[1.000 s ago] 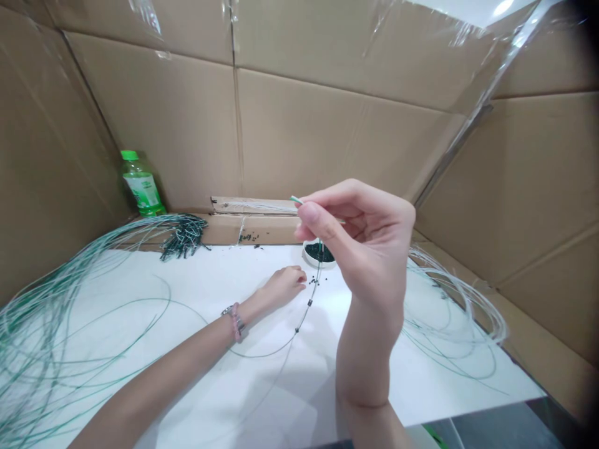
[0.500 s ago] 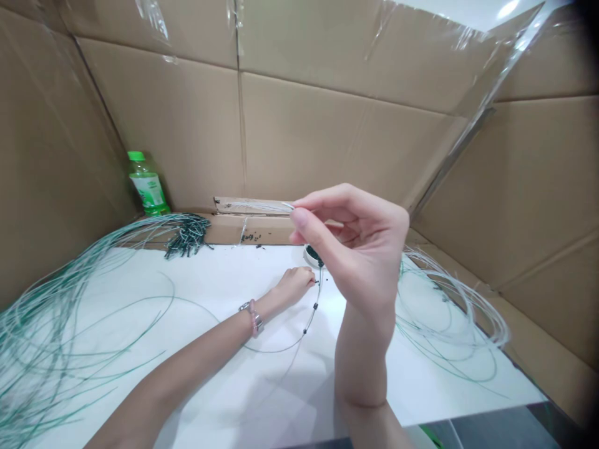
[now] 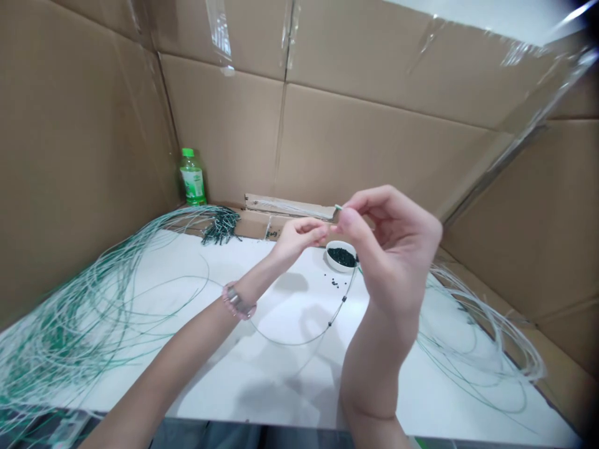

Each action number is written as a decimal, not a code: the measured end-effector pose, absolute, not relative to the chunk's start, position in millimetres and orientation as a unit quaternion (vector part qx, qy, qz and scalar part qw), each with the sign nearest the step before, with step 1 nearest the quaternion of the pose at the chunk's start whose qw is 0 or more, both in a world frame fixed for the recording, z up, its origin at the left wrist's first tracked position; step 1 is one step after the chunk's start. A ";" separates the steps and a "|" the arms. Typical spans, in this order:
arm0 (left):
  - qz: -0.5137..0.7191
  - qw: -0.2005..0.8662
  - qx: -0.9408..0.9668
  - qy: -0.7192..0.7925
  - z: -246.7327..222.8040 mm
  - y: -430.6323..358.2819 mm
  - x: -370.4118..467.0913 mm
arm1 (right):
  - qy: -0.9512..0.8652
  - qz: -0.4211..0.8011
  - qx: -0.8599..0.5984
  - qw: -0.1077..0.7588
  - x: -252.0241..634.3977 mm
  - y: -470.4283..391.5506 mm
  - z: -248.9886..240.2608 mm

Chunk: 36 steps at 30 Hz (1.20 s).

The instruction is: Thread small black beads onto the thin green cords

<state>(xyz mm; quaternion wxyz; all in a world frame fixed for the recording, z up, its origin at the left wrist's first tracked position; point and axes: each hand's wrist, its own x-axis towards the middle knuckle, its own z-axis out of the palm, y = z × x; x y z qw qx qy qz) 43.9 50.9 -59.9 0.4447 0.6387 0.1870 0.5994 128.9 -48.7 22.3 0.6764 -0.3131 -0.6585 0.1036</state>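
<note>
My right hand (image 3: 395,249) is raised, with thumb and forefinger pinching a thin wire (image 3: 299,343) near its pale green tip. The wire runs down from this hand and curves left over the table, with small black beads (image 3: 344,299) threaded on it. My left hand (image 3: 297,242) is closed in a pinch close to the right fingertips; what it holds is too small to make out. Below and between the hands stands a white bowl (image 3: 331,262) of small black beads. A few loose black beads (image 3: 334,282) lie in front of it.
A large bundle of green and white wires (image 3: 60,337) spreads on the left, its dark beaded ends (image 3: 221,226) at the back. More coiled wires (image 3: 491,337) lie right. A green bottle (image 3: 192,181) stands in the back left corner. Cardboard walls (image 3: 374,143) surround the white table (image 3: 210,380).
My left hand has risen from the tabletop beside the bowl to the right fingertips. The view has shifted left, and the bowl shows more fully.
</note>
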 end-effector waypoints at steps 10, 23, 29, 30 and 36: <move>0.541 0.748 0.383 -0.026 -10.6 -2.6 6.7 | -0.681 0.134 -0.267 0.669 111.9 -55.9 14.8; 0.548 0.693 0.466 -0.046 -8.5 1.2 4.9 | -0.690 0.102 -0.278 0.661 112.4 -52.4 11.6; 0.583 0.604 0.543 -0.004 -7.3 6.2 -2.9 | -0.695 0.096 -0.305 0.644 115.6 -55.6 11.7; 0.589 0.575 0.568 0.003 -6.6 6.5 -5.1 | -0.697 0.096 -0.311 0.639 116.5 -56.6 11.8; 0.611 0.447 0.652 0.045 -2.1 2.9 -13.8 | -0.697 0.109 -0.315 0.635 117.5 -59.3 12.6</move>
